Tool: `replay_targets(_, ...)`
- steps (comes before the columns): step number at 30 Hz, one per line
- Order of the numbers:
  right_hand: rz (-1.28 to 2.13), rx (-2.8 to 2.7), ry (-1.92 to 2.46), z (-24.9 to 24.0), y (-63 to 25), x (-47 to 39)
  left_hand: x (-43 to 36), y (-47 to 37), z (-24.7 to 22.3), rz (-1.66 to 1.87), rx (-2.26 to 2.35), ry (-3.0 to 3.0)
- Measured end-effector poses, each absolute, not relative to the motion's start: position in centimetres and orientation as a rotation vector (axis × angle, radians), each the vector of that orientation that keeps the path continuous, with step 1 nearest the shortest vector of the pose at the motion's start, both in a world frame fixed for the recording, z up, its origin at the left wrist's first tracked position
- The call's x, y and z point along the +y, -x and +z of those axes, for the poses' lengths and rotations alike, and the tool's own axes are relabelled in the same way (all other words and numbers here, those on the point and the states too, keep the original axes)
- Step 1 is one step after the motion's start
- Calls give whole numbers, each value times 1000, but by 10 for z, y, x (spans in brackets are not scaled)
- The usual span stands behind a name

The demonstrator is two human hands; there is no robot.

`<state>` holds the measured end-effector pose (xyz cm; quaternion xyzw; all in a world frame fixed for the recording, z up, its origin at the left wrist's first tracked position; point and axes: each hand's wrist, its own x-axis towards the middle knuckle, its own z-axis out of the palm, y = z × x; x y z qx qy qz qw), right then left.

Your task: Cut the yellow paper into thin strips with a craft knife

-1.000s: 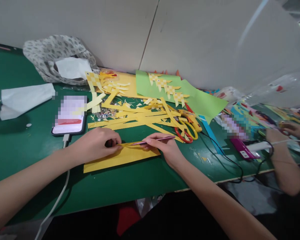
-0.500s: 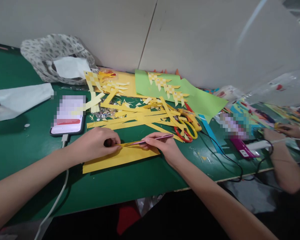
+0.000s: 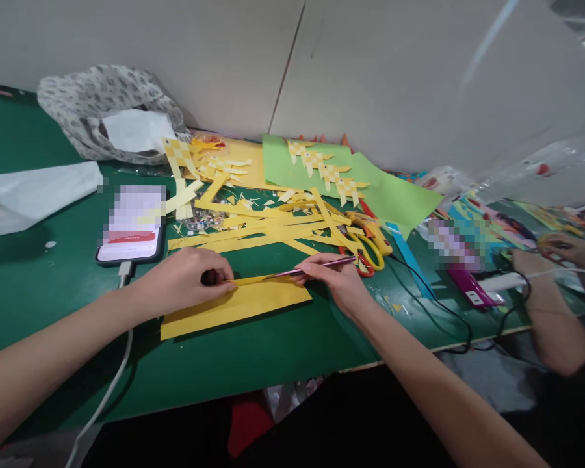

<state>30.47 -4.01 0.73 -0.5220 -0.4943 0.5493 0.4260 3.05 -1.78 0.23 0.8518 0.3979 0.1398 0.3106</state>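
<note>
A folded-looking strip of yellow paper [image 3: 244, 305] lies on the green tabletop [image 3: 253, 364] in front of me. My left hand [image 3: 199, 276] is closed at its upper left edge, thumb and finger pinching the paper. Between the fingers of my right hand [image 3: 334, 279] is a slim, shiny pink pointed tool [image 3: 312, 265], held like a pen. Its exact kind is unclear. The tool's tip points left and lies along the paper's upper edge, to the right of my left fingertips. My right fingertips are at the paper's upper right corner.
Beyond the hands lie loose yellow strips [image 3: 273, 227], scissors [image 3: 370, 252], green sheets [image 3: 390, 188] and woven paper fish [image 3: 329, 169]. A phone [image 3: 131, 224] with a charging cable is at left, near a patterned bag [image 3: 68, 107]. Another person's hands [image 3: 558, 250] work at far right.
My right hand and the pink tool have slid to the right along the paper's upper edge. My left hand keeps its pinch in the same place.
</note>
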Motion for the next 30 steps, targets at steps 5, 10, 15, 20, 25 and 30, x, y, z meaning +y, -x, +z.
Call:
replay_targets(5,1324,-1242,1309,7,-318,-36,-17,-29,0,364,1043,-2252)
replay_targets(10,1281,-1242,1340,8,-330,-34,-16,-28,-3,358,1050,-2258)
replay_targets(15,1214,-1252,1383,11,-341,-32,-16,-29,-1,354,1056,-2257)
replay_targets(20,1154,-1249,1395,12,-351,-29,-16,-29,0,353,1049,-2261)
replay_targets(25,1115,-1259,1407,15,-357,-26,-16,-29,-2,363,1050,-2262)
replay_targets(30,1088,-1179,1372,24,-349,-29,-15,-28,-3,359,1048,-2263)
